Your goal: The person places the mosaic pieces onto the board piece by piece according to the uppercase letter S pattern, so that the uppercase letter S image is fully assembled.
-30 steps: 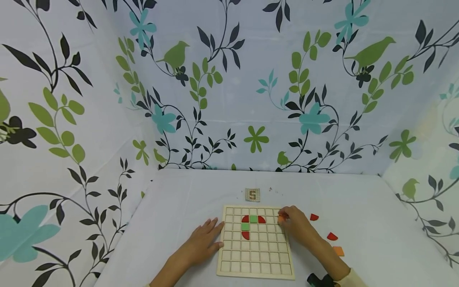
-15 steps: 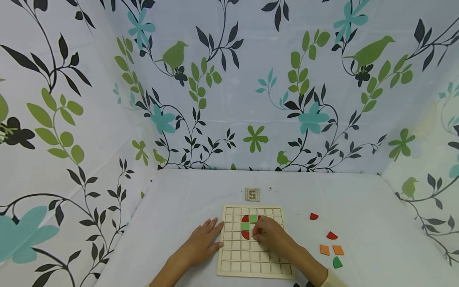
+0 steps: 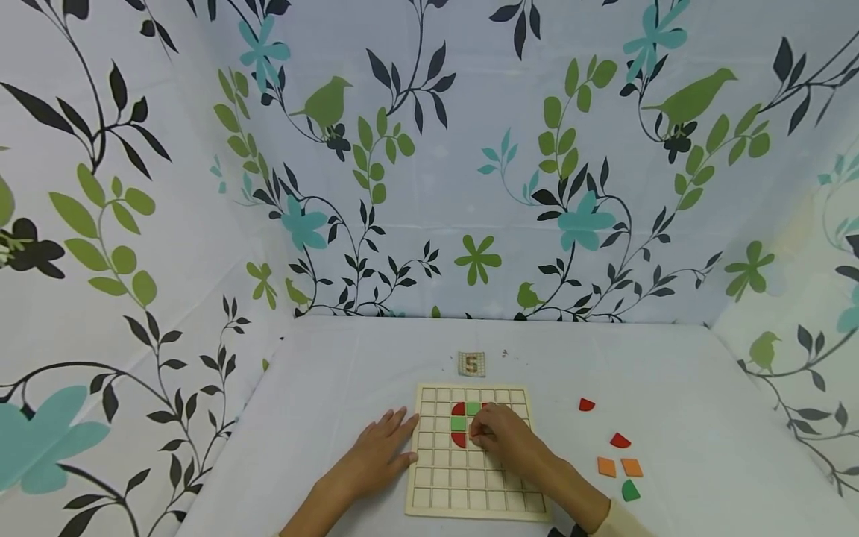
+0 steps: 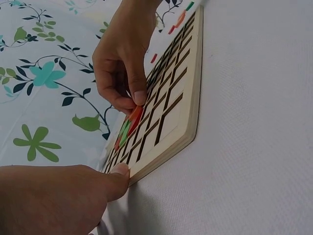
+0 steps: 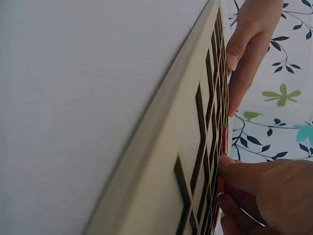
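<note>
A pale wooden grid board (image 3: pixel 429 496) lies on the white table. My left hand (image 3: pixel 379 455) rests along its left edge, fingers stretched out, the thumb (image 4: pixel 119 169) touching the rim in the left wrist view. Over the upper middle of the grid, my right hand (image 3: pixel 508 438) pinches a small orange tile (image 4: pixel 133 113) between thumb and fingertips, low at the cells. Beside it sit red quarter-round tiles (image 3: pixel 458 440) and green square tiles (image 3: pixel 458 424) in the grid. The right hand partly covers another red tile in the top row, and hides most of the orange one.
Right of the board lie two red quarter-round pieces (image 3: pixel 620 440), two orange pieces (image 3: pixel 631 468) and a green piece (image 3: pixel 630 491). A small woven square (image 3: pixel 472 364) with a brown figure sits behind the board. Patterned cloth (image 3: pixel 429 186) hangs around the table.
My right hand has moved left from the board's right edge to its middle, carrying the orange tile, then stays nearly still. The left hand keeps its place.
</note>
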`<state>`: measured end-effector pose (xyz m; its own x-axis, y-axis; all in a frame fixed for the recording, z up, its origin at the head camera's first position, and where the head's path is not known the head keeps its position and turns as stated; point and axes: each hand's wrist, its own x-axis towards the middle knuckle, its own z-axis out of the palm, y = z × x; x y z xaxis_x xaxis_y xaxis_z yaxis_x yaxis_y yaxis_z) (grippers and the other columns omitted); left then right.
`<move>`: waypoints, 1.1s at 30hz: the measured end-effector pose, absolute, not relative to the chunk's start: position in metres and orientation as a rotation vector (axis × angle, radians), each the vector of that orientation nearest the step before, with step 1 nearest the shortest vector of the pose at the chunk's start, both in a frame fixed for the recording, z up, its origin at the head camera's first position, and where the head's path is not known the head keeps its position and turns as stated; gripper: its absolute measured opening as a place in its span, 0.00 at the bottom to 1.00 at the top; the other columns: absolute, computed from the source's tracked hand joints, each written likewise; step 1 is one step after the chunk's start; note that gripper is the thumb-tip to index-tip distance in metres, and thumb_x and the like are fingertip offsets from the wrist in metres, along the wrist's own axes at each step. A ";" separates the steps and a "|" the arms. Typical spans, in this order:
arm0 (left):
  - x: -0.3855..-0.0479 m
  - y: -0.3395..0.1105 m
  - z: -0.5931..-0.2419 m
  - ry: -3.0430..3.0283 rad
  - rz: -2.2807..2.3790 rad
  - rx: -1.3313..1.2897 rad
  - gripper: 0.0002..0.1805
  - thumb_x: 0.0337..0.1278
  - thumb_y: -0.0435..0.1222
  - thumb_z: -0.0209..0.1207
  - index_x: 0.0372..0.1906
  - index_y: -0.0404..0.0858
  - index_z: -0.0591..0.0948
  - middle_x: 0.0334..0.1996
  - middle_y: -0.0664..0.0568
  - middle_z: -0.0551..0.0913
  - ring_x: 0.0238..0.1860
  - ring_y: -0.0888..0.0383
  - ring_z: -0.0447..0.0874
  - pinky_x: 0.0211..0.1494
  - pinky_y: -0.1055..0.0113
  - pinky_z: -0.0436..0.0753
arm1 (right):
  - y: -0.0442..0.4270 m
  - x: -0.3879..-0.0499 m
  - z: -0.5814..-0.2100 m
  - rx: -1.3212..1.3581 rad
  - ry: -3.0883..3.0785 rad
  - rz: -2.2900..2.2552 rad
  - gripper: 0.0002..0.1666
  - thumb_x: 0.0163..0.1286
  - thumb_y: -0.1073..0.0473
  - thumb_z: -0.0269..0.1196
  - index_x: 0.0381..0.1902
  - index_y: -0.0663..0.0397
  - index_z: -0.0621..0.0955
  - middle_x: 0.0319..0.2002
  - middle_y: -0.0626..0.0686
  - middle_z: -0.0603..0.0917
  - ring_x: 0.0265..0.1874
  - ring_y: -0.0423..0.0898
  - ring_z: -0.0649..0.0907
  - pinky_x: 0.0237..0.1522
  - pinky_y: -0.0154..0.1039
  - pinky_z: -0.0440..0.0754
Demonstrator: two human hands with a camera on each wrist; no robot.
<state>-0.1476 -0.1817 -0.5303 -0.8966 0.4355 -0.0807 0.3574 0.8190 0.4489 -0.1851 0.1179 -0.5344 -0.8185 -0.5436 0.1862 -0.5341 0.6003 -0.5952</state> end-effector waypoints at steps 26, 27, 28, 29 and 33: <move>-0.148 -0.181 -0.531 2.833 0.642 0.636 0.37 0.79 0.53 0.56 0.83 0.42 0.64 0.82 0.37 0.60 0.83 0.34 0.55 0.80 0.32 0.59 | 0.123 -0.171 -0.536 -1.084 2.889 -0.833 0.05 0.71 0.59 0.72 0.44 0.46 0.88 0.45 0.40 0.86 0.49 0.41 0.83 0.56 0.45 0.85; -0.148 -0.181 -0.531 2.831 0.641 0.634 0.37 0.79 0.53 0.56 0.83 0.42 0.64 0.82 0.37 0.60 0.83 0.34 0.55 0.80 0.32 0.58 | 0.123 -0.170 -0.536 -1.094 2.901 -0.825 0.05 0.71 0.59 0.72 0.44 0.46 0.88 0.45 0.40 0.86 0.49 0.41 0.83 0.56 0.45 0.85; -0.148 -0.181 -0.531 2.831 0.641 0.634 0.37 0.79 0.53 0.56 0.83 0.42 0.64 0.82 0.37 0.60 0.83 0.34 0.55 0.80 0.32 0.58 | 0.123 -0.169 -0.536 -1.108 2.913 -0.821 0.05 0.71 0.59 0.73 0.44 0.46 0.88 0.45 0.40 0.86 0.49 0.41 0.83 0.55 0.45 0.85; -0.147 -0.180 -0.531 2.831 0.642 0.634 0.37 0.79 0.53 0.56 0.83 0.42 0.64 0.82 0.37 0.60 0.83 0.34 0.55 0.80 0.32 0.58 | 0.123 -0.169 -0.536 -1.125 2.923 -0.823 0.06 0.70 0.60 0.73 0.44 0.46 0.88 0.45 0.40 0.86 0.48 0.41 0.83 0.55 0.44 0.85; -0.147 -0.180 -0.531 2.833 0.640 0.632 0.37 0.79 0.52 0.57 0.82 0.42 0.64 0.82 0.37 0.60 0.83 0.34 0.55 0.80 0.32 0.59 | 0.126 -0.167 -0.535 -1.170 2.946 -0.857 0.06 0.69 0.61 0.74 0.43 0.48 0.89 0.45 0.43 0.86 0.47 0.41 0.84 0.51 0.42 0.87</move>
